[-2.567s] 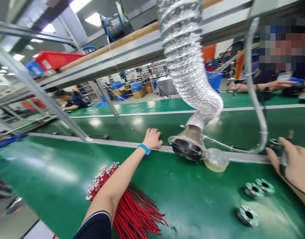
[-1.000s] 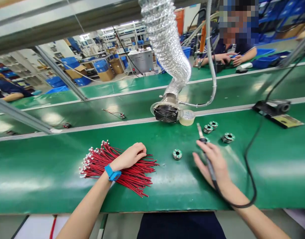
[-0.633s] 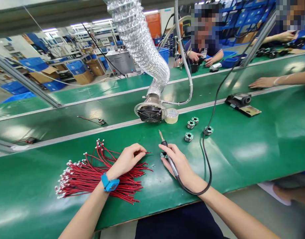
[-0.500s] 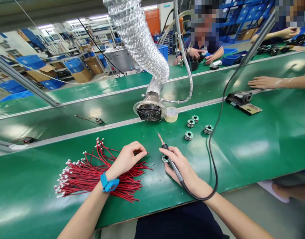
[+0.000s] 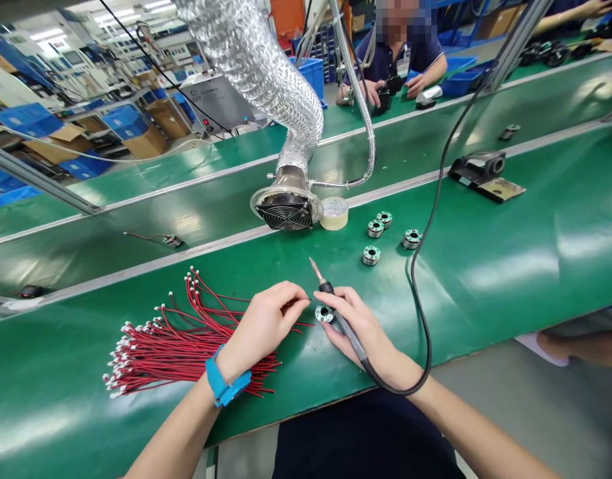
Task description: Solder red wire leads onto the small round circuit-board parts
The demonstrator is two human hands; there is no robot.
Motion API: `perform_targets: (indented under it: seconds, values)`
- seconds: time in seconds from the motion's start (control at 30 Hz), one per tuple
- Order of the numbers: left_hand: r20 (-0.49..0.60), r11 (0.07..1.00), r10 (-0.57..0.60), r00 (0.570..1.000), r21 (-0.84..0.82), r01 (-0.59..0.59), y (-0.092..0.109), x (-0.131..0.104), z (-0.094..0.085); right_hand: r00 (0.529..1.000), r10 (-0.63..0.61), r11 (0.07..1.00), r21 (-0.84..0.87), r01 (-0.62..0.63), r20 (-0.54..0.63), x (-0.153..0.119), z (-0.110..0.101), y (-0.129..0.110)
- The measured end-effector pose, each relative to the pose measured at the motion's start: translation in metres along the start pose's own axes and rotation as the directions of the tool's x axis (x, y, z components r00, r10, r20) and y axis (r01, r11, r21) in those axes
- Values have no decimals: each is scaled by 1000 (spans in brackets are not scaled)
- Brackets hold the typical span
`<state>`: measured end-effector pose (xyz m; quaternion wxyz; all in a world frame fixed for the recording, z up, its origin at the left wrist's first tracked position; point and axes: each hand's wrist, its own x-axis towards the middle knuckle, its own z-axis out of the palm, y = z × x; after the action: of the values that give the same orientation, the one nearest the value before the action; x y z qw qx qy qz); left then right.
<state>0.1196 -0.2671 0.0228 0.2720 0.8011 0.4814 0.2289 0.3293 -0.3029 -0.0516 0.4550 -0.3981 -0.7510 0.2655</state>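
Note:
My left hand (image 5: 276,316), with a blue band on its wrist, pinches a thin red wire, whose tip shows just past the fingertips. Its tip is close beside a small round motor stator (image 5: 324,313) with a green and white top. My right hand (image 5: 362,326) holds a soldering iron (image 5: 350,336), its tip pointing up and away from me. The same hand's fingers also steady the stator low over the bench. Under and left of my left hand lies a pile of red wires (image 5: 186,356) with white connectors at their left ends.
Several more stators (image 5: 370,255) stand beyond my right hand. A fan (image 5: 287,216) on a silver duct (image 5: 299,113) hangs beside a tape roll (image 5: 334,214). The iron's black cable (image 5: 420,299) loops at right, near a dark stand (image 5: 480,174). A co-worker (image 5: 393,66) sits across.
My left hand has brought the wire rightward, close to the stator. The stator's face shows more fully by my right fingers. Another person's hand at the right has left the view.

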Motion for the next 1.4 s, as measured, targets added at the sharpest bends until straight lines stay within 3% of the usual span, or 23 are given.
perform_targets:
  seconds: [0.17,0.27,0.43,0.53,0.67,0.83,1.2,1.4]
  values:
    - [180,918,-175,968,-325,227,-1,2,18,995,91,987,131,-96,44,-7,-2,-1]
    - [142,882,-208,968,-400,249,-2,0,26,994,111,988,113,-109,-9,-10,4,-2]
    - [-31,915,-204,978,-361,180,7,-8,39,987,117,993,8,-117,-108,-15,14,-8]
    - [-104,946,-171,980,-295,134,13,-15,47,985,100,994,-20,-103,-138,-19,7,-10]
    - [-122,957,-155,980,-266,118,15,-20,54,957,96,993,-46,-112,-273,-31,-14,-15]
    - [-135,960,-162,978,-251,124,12,-22,59,886,206,974,3,-225,-416,-54,-31,-20]
    - [-192,977,-137,972,-188,101,16,-22,63,918,182,982,18,-188,-351,-43,-35,-26]
    - [-212,980,-130,969,-174,93,16,-22,65,894,227,973,57,-223,-386,-52,-32,-21]
